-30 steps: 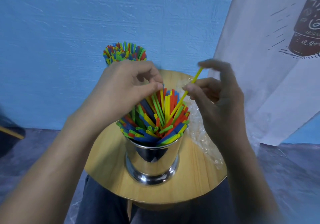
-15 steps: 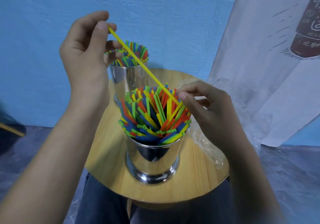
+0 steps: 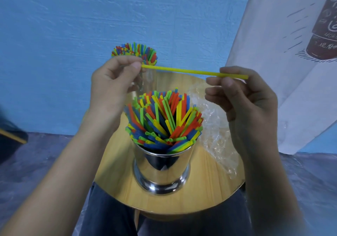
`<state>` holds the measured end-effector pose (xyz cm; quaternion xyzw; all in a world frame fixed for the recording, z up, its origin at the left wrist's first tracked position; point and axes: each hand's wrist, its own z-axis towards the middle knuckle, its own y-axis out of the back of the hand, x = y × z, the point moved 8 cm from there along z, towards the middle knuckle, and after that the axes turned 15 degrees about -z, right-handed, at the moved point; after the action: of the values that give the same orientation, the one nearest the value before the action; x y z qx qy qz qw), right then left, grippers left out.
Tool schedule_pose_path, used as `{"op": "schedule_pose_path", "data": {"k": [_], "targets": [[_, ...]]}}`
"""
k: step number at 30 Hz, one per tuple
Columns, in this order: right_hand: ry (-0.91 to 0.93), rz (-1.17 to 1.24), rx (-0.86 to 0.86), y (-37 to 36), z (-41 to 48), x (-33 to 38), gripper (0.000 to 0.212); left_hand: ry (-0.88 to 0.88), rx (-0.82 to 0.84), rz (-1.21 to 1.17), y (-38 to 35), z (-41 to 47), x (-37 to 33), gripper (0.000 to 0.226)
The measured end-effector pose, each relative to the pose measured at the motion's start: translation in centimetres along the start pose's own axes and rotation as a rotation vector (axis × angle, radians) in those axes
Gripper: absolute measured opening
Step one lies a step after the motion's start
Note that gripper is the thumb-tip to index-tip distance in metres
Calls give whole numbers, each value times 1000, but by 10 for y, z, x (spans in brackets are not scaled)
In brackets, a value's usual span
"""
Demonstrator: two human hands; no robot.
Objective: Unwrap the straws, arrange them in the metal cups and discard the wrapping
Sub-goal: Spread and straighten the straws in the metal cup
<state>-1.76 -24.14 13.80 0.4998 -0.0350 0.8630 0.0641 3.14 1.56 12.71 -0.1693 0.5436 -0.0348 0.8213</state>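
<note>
Closest to us is a little round wooden table (image 3: 209,186) over our lap, and on it stands a shiny metal cup (image 3: 161,170) stuffed with a fan of colourful straws (image 3: 164,122), red, blue, green and yellow. Just to the right of the cup lies the crumpled clear wrapping (image 3: 215,126), on the tabletop.

Above and a bit behind that cup we're holding one yellow straw (image 3: 182,70) almost level. Our left hand (image 3: 111,87) pinches its left end between thumb and forefinger, other fingers curled in. Our right hand (image 3: 249,104) pinches it near the other end, a short bit poking out past the fingers.

Behind the left hand is a second cup (image 3: 145,82), mostly hidden, with its own straw bunch (image 3: 135,52) against the blue wall (image 3: 73,25).
</note>
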Motion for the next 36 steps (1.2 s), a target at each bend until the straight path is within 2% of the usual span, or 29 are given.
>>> {"op": "schedule_pose_path", "data": {"k": [5,7,10,12,15,18,21,23,26,30,36], "targets": [[22,51,-218,26,3,7,9,46,291,204,-27,-5,-3,10],[36,12,-272,35,3,11,9,93,438,258,-39,-8,-2,17],[77,-148,-238,34,3,19,9,186,670,304,-55,-19,4,35],[102,-240,-165,25,3,20,10,240,756,344,-59,-22,11,43],[136,-371,-32,5,0,18,19,273,780,441,-61,-19,17,47],[152,-412,0,-8,-4,14,33,240,755,486,-64,-17,14,38],[165,-500,38,-13,-4,7,17,214,752,524,-68,-17,14,33],[176,-587,151,-20,-5,0,5,196,767,566,-71,-17,13,29],[158,-612,288,-28,-7,-10,11,144,762,636,-76,-16,10,22],[75,-554,255,-21,-5,-17,11,124,762,742,-82,-15,12,18],[32,-560,218,-16,-3,-26,24,41,735,780,-87,-13,8,7]]}}
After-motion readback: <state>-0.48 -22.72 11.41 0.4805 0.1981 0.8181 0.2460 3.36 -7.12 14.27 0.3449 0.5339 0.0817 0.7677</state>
